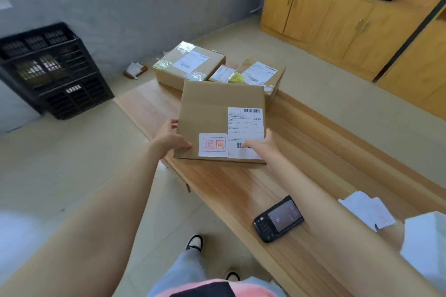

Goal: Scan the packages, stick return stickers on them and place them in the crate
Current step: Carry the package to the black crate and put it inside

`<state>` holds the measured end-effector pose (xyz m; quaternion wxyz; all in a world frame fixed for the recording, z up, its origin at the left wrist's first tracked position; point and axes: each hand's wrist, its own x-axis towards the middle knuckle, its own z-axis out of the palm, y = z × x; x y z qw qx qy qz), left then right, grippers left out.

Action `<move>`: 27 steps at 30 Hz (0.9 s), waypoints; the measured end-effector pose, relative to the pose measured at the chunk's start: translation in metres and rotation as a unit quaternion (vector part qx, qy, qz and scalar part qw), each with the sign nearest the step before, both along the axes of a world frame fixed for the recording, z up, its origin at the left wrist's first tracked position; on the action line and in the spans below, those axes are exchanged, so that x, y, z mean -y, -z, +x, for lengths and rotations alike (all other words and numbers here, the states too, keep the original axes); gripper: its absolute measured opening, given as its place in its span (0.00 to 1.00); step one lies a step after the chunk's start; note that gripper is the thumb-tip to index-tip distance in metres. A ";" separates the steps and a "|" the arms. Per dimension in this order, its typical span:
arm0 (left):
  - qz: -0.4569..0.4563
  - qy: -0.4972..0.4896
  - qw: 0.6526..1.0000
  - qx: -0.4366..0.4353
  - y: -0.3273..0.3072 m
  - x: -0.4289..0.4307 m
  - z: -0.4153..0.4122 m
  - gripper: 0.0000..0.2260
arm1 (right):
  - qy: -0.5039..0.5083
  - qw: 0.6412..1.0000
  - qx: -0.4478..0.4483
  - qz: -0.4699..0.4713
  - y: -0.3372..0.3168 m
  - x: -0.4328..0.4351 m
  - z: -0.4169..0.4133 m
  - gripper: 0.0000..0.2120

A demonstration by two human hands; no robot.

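We hold the package (pixel 217 113) with both hands: left hand (pixel 169 137) grips its 9 o'clock edge, right hand (pixel 263 146) its 4 o'clock corner, thumb on the label. Return sticker (pixel 213 144) stuck at its 6 o'clock edge. Package at table (pixel 241 188) left edge. Crate (pixel 53 70) on floor, 10 o'clock. Scanner (pixel 278 218) on table, 5 o'clock.
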<state>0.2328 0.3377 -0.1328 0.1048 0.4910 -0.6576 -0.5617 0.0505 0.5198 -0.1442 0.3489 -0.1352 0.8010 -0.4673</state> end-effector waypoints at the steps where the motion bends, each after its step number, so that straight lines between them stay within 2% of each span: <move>1: 0.010 -0.018 1.000 -0.004 -0.002 0.003 0.014 0.36 | -0.017 1.000 -0.006 0.001 -0.001 0.010 0.005 0.31; 6: 0.036 -0.111 0.992 -0.039 -0.014 0.024 0.074 0.32 | -0.096 0.994 -0.045 -0.002 -0.010 0.069 0.041 0.39; 9: 0.023 -0.164 0.985 -0.047 -0.018 0.044 0.105 0.32 | -0.131 0.988 -0.080 0.006 -0.016 0.108 0.067 0.47; 13: -0.008 -0.217 0.975 -0.050 -0.021 0.079 0.142 0.33 | -0.170 0.980 -0.100 -0.001 -0.021 0.166 0.098 0.43; 16: -0.059 -0.231 0.970 -0.041 -0.024 0.115 0.167 0.40 | -0.193 0.974 -0.118 -0.002 -0.027 0.212 0.123 0.44; 20: -0.151 -0.207 0.966 0.035 -0.031 0.170 0.199 0.46 | -0.213 0.964 -0.156 -0.017 -0.037 0.273 0.154 0.44; 24: -0.226 -0.211 0.948 0.078 -0.037 0.216 0.222 0.46 | -0.221 0.961 -0.157 -0.062 -0.043 0.323 0.176 0.44; 27: -0.245 -0.225 0.939 0.091 -0.037 0.246 0.234 0.46 | -0.232 0.954 -0.178 -0.064 -0.046 0.359 0.187 0.46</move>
